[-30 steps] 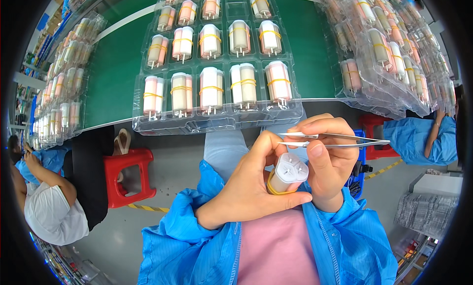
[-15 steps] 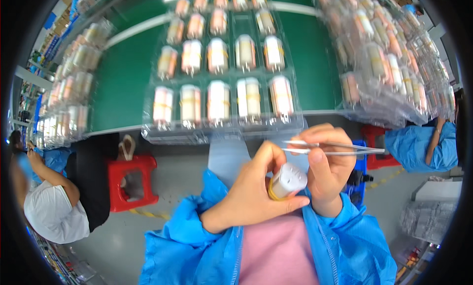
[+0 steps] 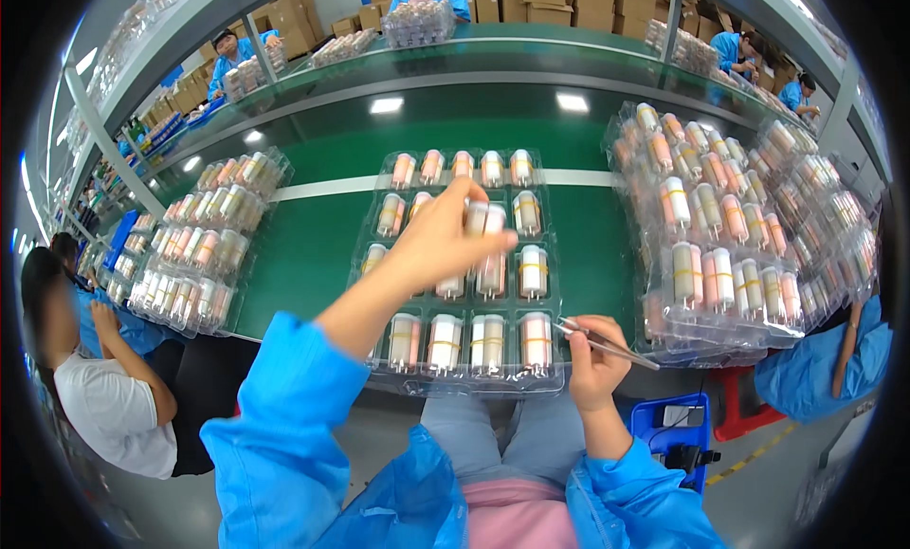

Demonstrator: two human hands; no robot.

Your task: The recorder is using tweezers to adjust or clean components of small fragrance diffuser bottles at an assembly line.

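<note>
My left hand (image 3: 438, 234) reaches over the clear plastic tray (image 3: 474, 386), its fingers closed on a bundle of small white-topped cylinders (image 3: 485, 219) at a compartment in the second row from the back. Whether that bundle rests in the compartment, I cannot tell. My hand and wrist cover part of the tray. Several similar bundles of white, pink and beige cylinders, bound with yellow bands, stand in other compartments; one bundle (image 3: 536, 343) occupies the front right corner. Beside that corner, my right hand (image 3: 599, 361) grips metal tweezers (image 3: 621, 350), their tips pointing at the tray.
Stacked trays of bundles (image 3: 735, 255) rise on the right of the green table (image 3: 313, 255), and more trays (image 3: 190, 288) stand on the left. A blue bin (image 3: 678, 445) is below at right. Co-workers sit on both sides and across the table.
My left hand has moved from in front of my chest forward over the tray with the bundle. My right hand, still gripping the tweezers, is now beside the tray's front right corner. The view has tilted up.
</note>
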